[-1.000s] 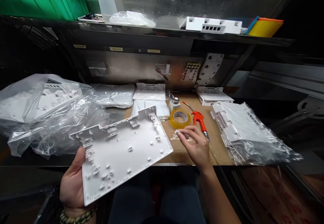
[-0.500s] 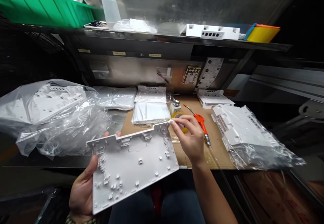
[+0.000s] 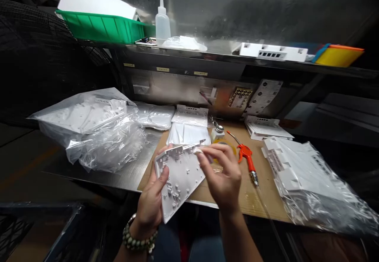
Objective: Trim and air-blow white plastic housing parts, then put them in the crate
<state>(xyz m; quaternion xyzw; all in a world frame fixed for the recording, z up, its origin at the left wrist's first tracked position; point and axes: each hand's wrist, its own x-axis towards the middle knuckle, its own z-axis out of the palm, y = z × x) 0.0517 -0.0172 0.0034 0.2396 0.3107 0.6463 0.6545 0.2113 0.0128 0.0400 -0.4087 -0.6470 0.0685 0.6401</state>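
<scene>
Your left hand (image 3: 152,198) is clenched on a white moulded plastic panel (image 3: 180,177), flat and rectangular, its matte face studded with small posts, clips and ribs, tilted above the near edge of the desk (image 3: 251,198). Your right hand (image 3: 223,175) pinches a small white piece (image 3: 197,150) against the panel's top edge. Just right of the panel lie an orange air blow gun (image 3: 247,157) on brown cardboard and crinkled clear bags of white parts (image 3: 308,179).

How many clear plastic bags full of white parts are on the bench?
2. One bag lies at the left end of the bench, the other bag at the right end. Smaller wrapped pieces lie further back; more may be hidden.
</scene>
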